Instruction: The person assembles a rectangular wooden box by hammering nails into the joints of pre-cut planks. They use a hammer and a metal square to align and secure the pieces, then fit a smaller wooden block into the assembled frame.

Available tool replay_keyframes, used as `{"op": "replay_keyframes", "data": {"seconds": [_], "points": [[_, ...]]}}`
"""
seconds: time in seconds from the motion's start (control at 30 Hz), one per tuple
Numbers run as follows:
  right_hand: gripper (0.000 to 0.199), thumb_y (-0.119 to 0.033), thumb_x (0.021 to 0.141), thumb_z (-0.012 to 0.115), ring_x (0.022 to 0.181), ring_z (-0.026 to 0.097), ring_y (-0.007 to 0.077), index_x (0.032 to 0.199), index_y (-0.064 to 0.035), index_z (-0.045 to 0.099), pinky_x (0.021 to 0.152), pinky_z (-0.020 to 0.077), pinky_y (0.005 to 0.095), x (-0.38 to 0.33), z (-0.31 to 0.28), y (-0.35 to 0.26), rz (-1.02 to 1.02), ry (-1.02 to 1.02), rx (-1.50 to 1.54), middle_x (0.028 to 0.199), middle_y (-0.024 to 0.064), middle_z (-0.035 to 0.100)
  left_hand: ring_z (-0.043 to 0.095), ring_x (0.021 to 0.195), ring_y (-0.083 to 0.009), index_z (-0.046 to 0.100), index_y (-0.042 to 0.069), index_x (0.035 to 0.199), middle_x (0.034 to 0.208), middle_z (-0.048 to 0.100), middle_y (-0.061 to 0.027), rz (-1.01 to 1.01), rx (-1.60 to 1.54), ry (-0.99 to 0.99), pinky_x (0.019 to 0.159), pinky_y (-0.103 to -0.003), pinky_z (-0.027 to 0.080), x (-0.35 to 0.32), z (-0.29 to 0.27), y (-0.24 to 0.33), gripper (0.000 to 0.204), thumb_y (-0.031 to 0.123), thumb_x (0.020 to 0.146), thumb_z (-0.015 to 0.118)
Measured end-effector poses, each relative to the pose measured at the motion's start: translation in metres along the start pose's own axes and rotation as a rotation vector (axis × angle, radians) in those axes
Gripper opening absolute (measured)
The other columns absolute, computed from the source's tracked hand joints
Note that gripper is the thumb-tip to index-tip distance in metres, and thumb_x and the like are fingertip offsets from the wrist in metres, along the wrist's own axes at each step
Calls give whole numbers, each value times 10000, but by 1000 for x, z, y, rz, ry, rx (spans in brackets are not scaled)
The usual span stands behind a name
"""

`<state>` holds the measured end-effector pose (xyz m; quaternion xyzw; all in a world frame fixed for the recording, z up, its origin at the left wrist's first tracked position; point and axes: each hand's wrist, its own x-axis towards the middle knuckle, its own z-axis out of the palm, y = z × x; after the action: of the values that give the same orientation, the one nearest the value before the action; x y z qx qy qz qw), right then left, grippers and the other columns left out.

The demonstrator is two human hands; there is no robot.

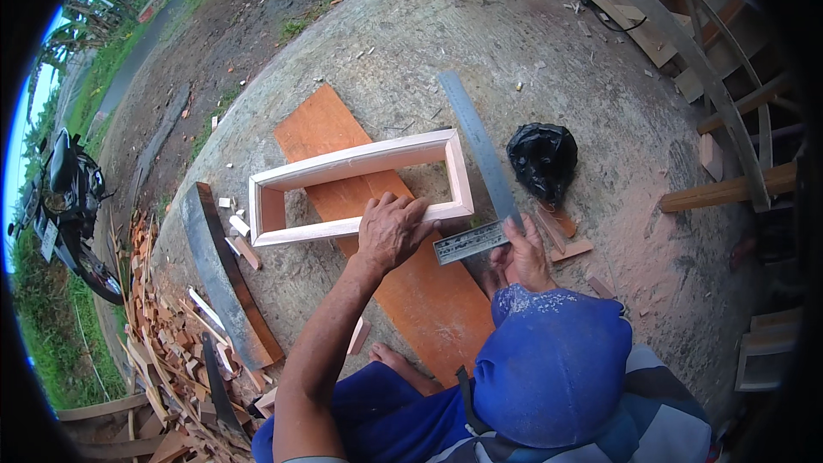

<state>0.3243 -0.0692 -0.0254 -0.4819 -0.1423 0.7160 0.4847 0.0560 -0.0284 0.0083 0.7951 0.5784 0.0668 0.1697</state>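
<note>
A pale wooden rectangular frame (369,157) lies flat on an orange-brown board (321,124) on the concrete ground. My left hand (390,230) presses down on the frame's near rail, fingers spread over it. My right hand (525,259) grips a metal carpenter's square (480,141) at its corner. The square's long blade runs along the frame's right end, while its short arm lies by the near right corner. A blue cap and a blue and striped shirt fill the lower right.
A black plastic bag (542,159) sits right of the square, with small wood blocks (566,236) near it. A dark plank (227,274) and a pile of wood scraps (171,334) lie at left. Timber pieces (729,189) stand at right, a motorbike (69,206) at far left.
</note>
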Motion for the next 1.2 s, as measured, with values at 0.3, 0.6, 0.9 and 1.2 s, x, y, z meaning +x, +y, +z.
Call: {"op": "replay_keyframes", "data": {"seconds": [0.3, 0.6, 0.9, 1.2], "points": [[309, -395, 1065, 625, 649, 674, 111, 1206, -144, 510, 565, 571, 266, 26, 35, 32, -54, -125, -13, 961, 25, 661, 594, 1223, -336, 496, 112, 1472, 1367, 614, -131, 145, 15, -122, 1012, -492, 434, -1, -9, -1, 976, 607, 716, 867], [352, -403, 1038, 663, 634, 664, 117, 1210, -124, 535, 561, 561, 278, 28, 34, 26, -68, -161, -50, 952, 38, 690, 654, 1095, -336, 535, 125, 1401, 1226, 683, -103, 127, 71, -47, 925, -481, 489, 1, -4, 4, 796, 412, 734, 860], [327, -371, 1037, 670, 630, 659, 99, 1218, -124, 555, 561, 565, 256, 25, 35, 18, -81, -161, -11, 938, 30, 690, 618, 1190, -349, 504, 90, 1449, 1291, 650, -150, 121, 62, -115, 981, -498, 466, 3, -8, 1, 894, 538, 753, 841], [384, -356, 1076, 604, 763, 687, 117, 1338, -93, 505, 634, 585, 255, 11, 53, 25, -81, -397, -149, 1058, 26, 636, 473, 1408, -440, 353, 139, 1604, 1596, 435, -189, 244, 19, -153, 1168, -573, 369, -18, -23, -5, 1009, 631, 825, 765]]}}
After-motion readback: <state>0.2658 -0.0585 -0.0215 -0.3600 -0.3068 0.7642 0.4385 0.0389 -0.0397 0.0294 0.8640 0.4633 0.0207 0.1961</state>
